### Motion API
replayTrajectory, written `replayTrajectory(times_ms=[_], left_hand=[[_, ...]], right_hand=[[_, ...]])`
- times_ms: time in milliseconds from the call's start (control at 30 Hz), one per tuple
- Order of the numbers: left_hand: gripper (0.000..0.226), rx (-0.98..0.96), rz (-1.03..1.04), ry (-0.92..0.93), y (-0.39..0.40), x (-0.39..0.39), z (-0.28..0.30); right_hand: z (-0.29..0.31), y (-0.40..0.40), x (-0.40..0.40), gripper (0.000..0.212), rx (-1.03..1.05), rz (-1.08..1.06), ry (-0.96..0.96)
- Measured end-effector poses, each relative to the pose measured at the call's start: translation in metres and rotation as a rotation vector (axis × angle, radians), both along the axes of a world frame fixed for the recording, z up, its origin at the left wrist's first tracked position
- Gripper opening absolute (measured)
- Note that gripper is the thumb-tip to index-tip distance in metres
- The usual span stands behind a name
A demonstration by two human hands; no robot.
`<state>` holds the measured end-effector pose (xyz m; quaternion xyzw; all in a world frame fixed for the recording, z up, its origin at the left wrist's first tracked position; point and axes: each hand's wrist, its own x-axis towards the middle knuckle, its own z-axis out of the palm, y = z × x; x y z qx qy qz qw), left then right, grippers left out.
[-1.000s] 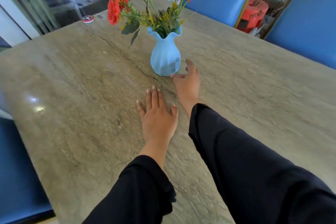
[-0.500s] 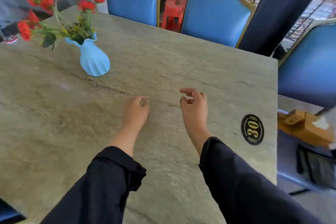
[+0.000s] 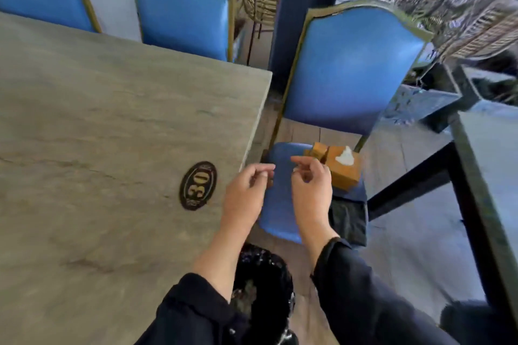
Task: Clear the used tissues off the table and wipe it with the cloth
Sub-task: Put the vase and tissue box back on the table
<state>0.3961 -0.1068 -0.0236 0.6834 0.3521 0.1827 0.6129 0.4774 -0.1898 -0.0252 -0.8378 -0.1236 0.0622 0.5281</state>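
My left hand (image 3: 246, 193) hangs over the right edge of the desk (image 3: 98, 120), with its fingers loosely curled and nothing in them. My right hand (image 3: 311, 190) is just past that edge, over the blue chair seat (image 3: 280, 204). Its fingers are curled too, and I cannot tell if the tiny white bit at its fingertips is a scrap of tissue or a nail.

I see no used tissues on this part of the desk, and I see no cloth at all. Near the right edge there is only the round black badge with the number 30 (image 3: 198, 185).

On the chair seat, just beyond my right hand, sits a wooden tissue box (image 3: 343, 169) with a clean tissue poking up. A bin with a shiny black bag (image 3: 266, 277) stands on the floor under my arms.

I think I could bump the box off the seat if I reach too fast. I could also pull out a clean tissue by mistake.
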Motion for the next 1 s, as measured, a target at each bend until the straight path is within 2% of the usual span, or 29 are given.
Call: replayTrajectory(times_ms=[200,400,533,667,833,933,1000], left_hand=[[0.029,-0.152,-0.026,0.069,-0.061,0.107,-0.066],[0.028,-0.204,-0.037,0.186,-0.082,0.197,-0.144],[0.037,-0.288,0.006,0.226,-0.085,0.241,-0.188],[0.042,-0.249,-0.053,0.261,-0.089,0.269,-0.211],[0.050,-0.227,0.013,0.239,-0.086,0.280,-0.217],[0.041,-0.197,0.028,0.223,-0.078,0.284,-0.216],[0.047,-0.189,0.009,0.254,-0.071,0.287,-0.220]], right_hand=[[-0.074,-0.078,0.117,0.026,-0.101,-0.123,0.013],[-0.164,-0.107,0.210,0.052,-0.132,-0.181,0.288],[-0.205,-0.108,0.242,0.070,-0.111,-0.060,0.318],[-0.223,-0.107,0.250,0.081,-0.137,-0.032,0.231],[-0.233,-0.101,0.237,0.093,-0.107,0.017,0.231],[-0.236,-0.101,0.251,0.114,-0.252,0.085,0.166],[-0.236,-0.102,0.268,0.124,-0.404,0.143,0.146]])
